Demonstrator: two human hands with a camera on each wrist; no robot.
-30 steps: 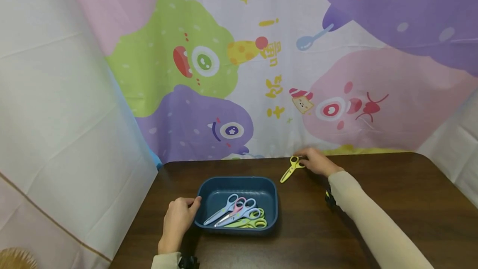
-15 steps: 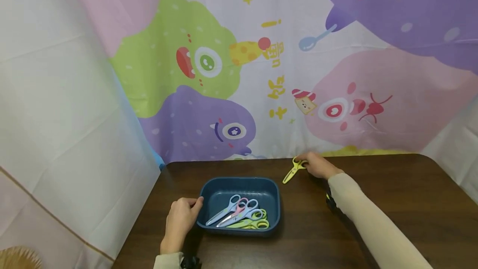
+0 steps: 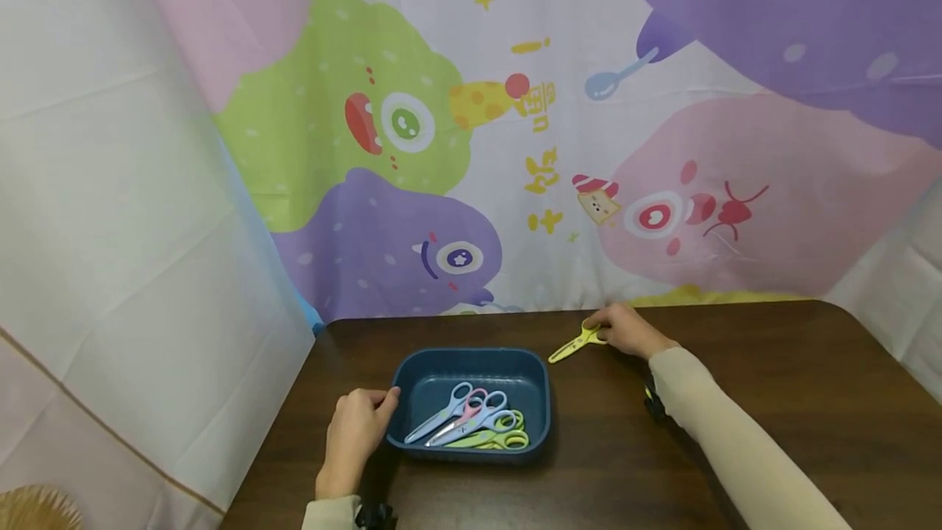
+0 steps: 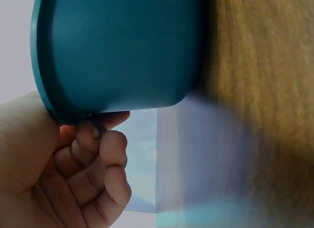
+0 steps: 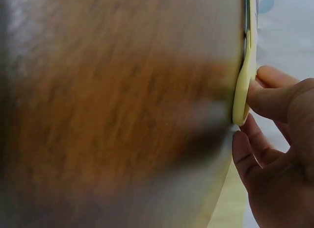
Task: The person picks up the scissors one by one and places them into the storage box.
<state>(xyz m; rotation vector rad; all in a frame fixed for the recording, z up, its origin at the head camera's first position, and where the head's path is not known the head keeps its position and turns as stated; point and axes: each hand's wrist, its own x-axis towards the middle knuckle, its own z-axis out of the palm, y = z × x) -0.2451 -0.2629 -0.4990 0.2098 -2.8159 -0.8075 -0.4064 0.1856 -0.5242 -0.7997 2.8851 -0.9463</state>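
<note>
Right hand (image 3: 625, 330) has its fingers pinched on the handle of small yellow scissors (image 3: 572, 344), blades closed, lying flat at the far side of the dark wood bench (image 3: 736, 366). Left hand (image 3: 353, 432) grips the near-left rim of the blue tub (image 3: 471, 366), which holds more pastel scissors (image 3: 471, 419).

Colours I am seeing on the table

I am looking at a dark brown table (image 3: 736, 366) with wood grain, and a dark teal-blue tray (image 3: 471, 362) is standing on it. Inside the tray, scissors (image 3: 471, 419) are showing pale blue, pink and lime green handles. One more pair of scissors (image 3: 572, 343), lying outside, is showing yellow. The sleeves (image 3: 721, 432) are appearing cream-beige. The backdrop (image 3: 471, 145) is showing cartoon monsters in green, purple and pink on white, with yellow signs.
</note>
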